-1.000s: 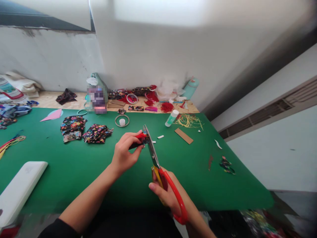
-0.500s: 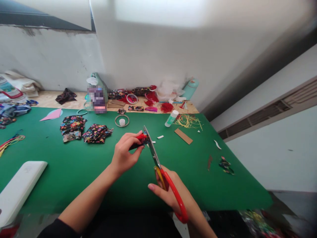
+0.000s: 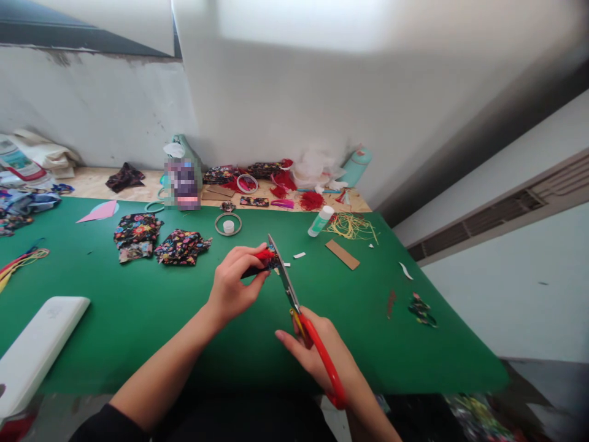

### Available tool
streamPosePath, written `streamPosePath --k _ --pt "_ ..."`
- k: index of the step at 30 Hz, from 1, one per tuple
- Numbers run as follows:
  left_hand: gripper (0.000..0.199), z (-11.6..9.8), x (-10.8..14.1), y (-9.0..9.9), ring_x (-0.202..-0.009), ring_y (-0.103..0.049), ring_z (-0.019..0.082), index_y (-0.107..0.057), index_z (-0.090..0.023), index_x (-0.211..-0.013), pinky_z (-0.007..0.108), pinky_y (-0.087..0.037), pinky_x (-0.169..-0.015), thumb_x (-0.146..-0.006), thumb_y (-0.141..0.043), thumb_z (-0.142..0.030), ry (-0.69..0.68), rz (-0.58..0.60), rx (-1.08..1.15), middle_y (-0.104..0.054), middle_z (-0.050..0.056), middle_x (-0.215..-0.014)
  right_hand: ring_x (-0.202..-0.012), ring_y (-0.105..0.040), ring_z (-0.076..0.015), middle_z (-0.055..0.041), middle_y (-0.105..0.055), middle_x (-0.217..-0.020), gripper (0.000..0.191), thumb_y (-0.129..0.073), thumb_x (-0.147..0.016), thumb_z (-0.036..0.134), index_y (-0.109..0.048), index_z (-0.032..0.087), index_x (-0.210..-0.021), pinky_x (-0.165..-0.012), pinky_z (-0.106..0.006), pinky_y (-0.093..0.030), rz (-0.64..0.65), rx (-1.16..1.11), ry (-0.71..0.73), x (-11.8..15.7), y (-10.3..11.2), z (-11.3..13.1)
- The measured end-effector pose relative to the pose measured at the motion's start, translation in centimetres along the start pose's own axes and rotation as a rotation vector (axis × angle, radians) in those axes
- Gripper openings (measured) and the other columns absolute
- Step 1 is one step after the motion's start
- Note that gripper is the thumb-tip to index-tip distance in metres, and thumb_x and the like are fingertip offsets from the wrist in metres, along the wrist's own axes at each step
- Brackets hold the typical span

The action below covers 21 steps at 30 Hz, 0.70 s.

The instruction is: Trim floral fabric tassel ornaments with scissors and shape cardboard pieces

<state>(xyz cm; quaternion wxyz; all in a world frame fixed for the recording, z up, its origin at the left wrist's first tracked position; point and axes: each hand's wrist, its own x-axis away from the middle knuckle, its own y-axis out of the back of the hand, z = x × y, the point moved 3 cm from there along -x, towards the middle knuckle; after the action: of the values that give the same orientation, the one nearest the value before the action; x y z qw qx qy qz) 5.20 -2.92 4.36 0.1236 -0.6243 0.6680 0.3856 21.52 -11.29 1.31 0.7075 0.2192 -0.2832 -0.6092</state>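
My left hand [image 3: 234, 285] pinches a small dark floral fabric piece [image 3: 254, 270] with something red on top, between thumb and fingers. In my right hand [image 3: 322, 347] are large scissors [image 3: 322, 356] with red handles, pointing up and away from me. Their blades lie against the right end of the fabric piece, and the yellow part near the pivot shows beside my fingers. Small white scraps [image 3: 299, 255] lie on the green table just beyond the blades. How far the blades are apart is hard to tell.
Floral fabric pieces [image 3: 181, 247] lie at left of centre on the green table [image 3: 184, 368]. Behind are a grey ring [image 3: 228, 224], a glue stick [image 3: 321, 221] and yellow strings [image 3: 352, 227]. A cardboard strip [image 3: 342, 255] lies right, a white device [image 3: 43, 347] left.
The scissors' handles have come slightly closer together, with my right hand closing a little. The table scene has shifted slightly right in view. My left hand still holds the fabric piece.
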Motion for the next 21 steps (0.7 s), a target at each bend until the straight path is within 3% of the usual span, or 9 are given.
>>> streamPosePath --k 2,5,8,10,14,21 --pt "0.008 0.3 0.0 -0.2 -0.098 -0.063 0.022 -0.060 -0.017 -0.076 0.035 -0.053 -0.080 -0.073 -0.065 -0.014 0.116 0.007 0.118 -0.067 0.011 -0.102 -0.047 -0.038 -0.0100 0.0045 -0.046 -0.053 0.033 -0.060 -0.078 0.043 -0.038 0.022 -0.064 -0.047 -0.023 -0.030 -0.015 -0.037 0.003 -0.1 -0.1 -0.1" --pt "0.017 1.3 0.1 -0.7 -0.093 -0.066 0.022 -0.056 -0.018 -0.077 0.034 -0.053 -0.078 -0.069 -0.071 -0.020 0.434 0.011 0.486 -0.068 0.008 -0.095 -0.047 -0.039 -0.0096 0.0050 -0.046 -0.052 0.033 -0.060 -0.078 0.042 -0.038 0.022 -0.064 -0.047 -0.023 -0.032 -0.003 -0.127 -0.003 -0.3 -0.2 -0.1" --pt "0.026 2.1 0.1 -1.3 -0.085 -0.068 0.022 -0.050 -0.019 -0.083 0.034 -0.055 -0.072 -0.069 -0.070 -0.027 0.734 -0.038 0.853 -0.069 0.005 -0.091 -0.047 -0.039 -0.0095 0.0052 -0.046 -0.051 0.033 -0.060 -0.079 0.043 -0.039 0.021 -0.065 -0.048 -0.023 -0.033 -0.002 -0.196 -0.002 -0.4 -0.2 -0.1" --pt "0.027 2.4 0.1 -1.4 -0.085 -0.068 0.022 -0.048 -0.020 -0.090 0.034 -0.055 -0.068 -0.072 -0.066 -0.028 0.855 -0.086 0.969 -0.069 0.006 -0.091 -0.048 -0.039 -0.0094 0.0052 -0.046 -0.052 0.033 -0.059 -0.079 0.043 -0.039 0.021 -0.066 -0.048 -0.023 -0.034 -0.001 -0.216 0.004 -0.4 -0.2 -0.1" --pt "0.026 2.7 -0.1 -1.4 -0.088 -0.068 0.023 -0.047 -0.019 -0.093 0.035 -0.055 -0.069 -0.072 -0.061 -0.020 0.975 -0.148 1.030 -0.069 0.006 -0.087 -0.048 -0.039 -0.0094 0.0051 -0.046 -0.053 0.033 -0.058 -0.080 0.045 -0.039 0.021 -0.066 -0.048 -0.023 -0.034 0.015 -0.229 -0.001 -0.3 -0.2 -0.2" --pt "0.026 2.7 -0.2 -1.3 -0.089 -0.068 0.024 -0.045 -0.019 -0.086 0.037 -0.056 -0.072 -0.068 -0.064 -0.017 1.042 -0.186 1.102 -0.069 0.004 -0.079 -0.050 -0.035 -0.0085 0.0055 -0.042 -0.055 0.034 -0.057 -0.081 0.045 -0.039 0.021 -0.066 -0.048 -0.022 -0.032 -0.006 -0.299 0.011 -0.3 -0.2 -0.4"
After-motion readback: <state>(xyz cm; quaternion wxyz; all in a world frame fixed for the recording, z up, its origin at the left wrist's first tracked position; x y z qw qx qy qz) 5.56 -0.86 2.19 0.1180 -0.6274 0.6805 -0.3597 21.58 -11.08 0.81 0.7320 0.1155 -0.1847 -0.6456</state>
